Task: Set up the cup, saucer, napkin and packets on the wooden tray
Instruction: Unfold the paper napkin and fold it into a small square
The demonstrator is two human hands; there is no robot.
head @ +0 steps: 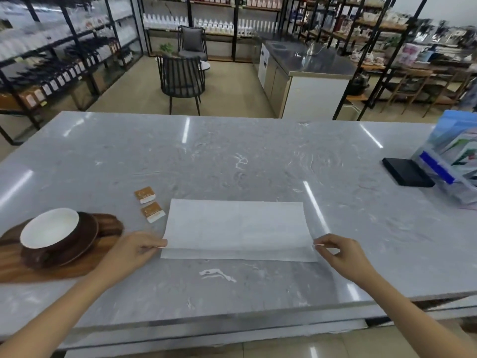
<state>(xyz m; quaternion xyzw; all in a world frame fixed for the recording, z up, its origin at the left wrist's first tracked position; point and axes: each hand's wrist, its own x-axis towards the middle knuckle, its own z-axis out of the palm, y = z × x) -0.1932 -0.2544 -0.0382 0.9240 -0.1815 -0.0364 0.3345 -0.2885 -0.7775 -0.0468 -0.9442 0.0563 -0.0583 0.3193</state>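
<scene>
You pinched the near corners of the white napkin (236, 229) with your left hand (134, 250) and right hand (340, 254), probably folding it, while cup (50, 232) and saucer (77, 241) sat on the wooden tray (77, 268) and both packets (149, 204) lay between.

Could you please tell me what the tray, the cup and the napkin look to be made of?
Tray: wood, going by its brown grain streaks, with a smooth low-sheen finish. Cup: probably glazed ceramic, glossy dark brown outside and white inside. Napkin: thin white paper or tissue, matte; it lies flat on the counter with a faint fold line, though a fine cloth cannot be ruled out.
</scene>
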